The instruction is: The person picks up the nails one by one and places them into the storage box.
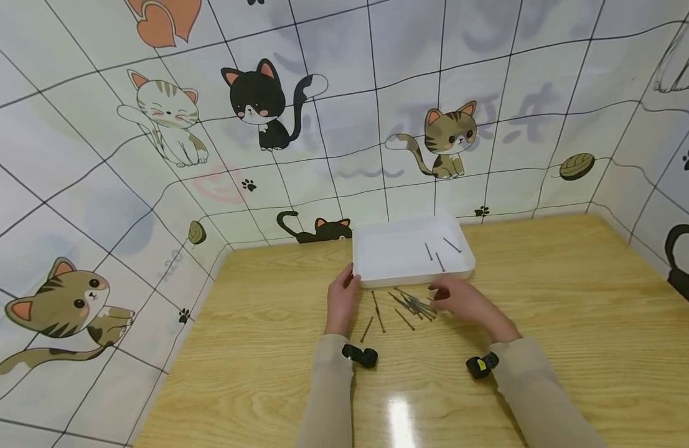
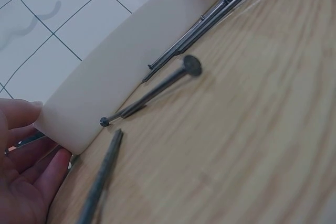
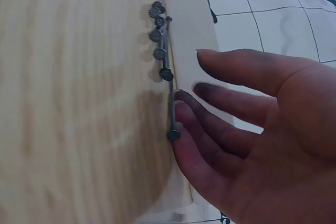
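My left hand [image 1: 342,303] holds the near left corner of a white tray [image 1: 386,252], thumb at the front and fingers along the side. Several metal nails lie in a loose pile [image 1: 416,305] on the table in front of the tray. My right hand [image 1: 466,302] is at the pile's right end, thumb and forefinger apart. In the right wrist view its lower fingers [image 3: 202,145] are right beside one nail [image 3: 172,106], with nothing pinched between them. Other nails [image 1: 378,311] lie scattered nearer my left hand; one [image 2: 102,179] shows close up in the left wrist view.
Three nails [image 1: 440,261] lie inside the tray toward its right. The wooden table [image 1: 254,348] meets walls [image 1: 344,137] with a cat-and-grid print at the back and sides. A black wrist strap device [image 1: 361,356] sits on the left sleeve, another [image 1: 481,366] on the right.
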`<state>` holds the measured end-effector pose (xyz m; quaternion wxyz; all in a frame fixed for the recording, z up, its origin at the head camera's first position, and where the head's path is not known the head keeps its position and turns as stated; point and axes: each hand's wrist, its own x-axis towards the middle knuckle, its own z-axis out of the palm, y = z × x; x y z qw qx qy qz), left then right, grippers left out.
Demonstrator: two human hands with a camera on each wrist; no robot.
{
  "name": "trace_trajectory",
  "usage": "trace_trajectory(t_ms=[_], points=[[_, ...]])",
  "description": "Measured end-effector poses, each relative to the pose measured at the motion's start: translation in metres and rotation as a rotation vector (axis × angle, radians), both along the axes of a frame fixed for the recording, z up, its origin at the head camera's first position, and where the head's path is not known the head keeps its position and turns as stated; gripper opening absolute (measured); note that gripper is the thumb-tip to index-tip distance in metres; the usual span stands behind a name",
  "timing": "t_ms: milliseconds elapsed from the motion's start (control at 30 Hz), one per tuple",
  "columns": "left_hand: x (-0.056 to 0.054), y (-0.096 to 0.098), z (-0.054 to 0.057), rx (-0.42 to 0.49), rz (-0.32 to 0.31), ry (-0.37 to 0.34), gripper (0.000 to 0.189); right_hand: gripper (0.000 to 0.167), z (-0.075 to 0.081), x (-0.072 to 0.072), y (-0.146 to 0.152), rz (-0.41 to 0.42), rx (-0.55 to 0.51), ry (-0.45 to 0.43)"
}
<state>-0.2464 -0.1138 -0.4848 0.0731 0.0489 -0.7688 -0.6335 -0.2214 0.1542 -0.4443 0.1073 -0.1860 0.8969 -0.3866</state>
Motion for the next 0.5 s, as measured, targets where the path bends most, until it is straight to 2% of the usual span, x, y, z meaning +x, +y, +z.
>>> trace_trajectory(t_ms=[133, 500], points=[[0.0013, -0.0003, -0.0007, -0.004, 0.0, -0.01, 0.042, 0.04, -0.0025, 0.0023, -0.0048, -0.027, 0.06, -0.029], [-0.0002, 0.0004, -0.0002, 0.004, -0.003, 0.003, 0.042, 0.023, -0.0006, 0.0043, -0.0107, -0.048, 0.158, 0.042]])
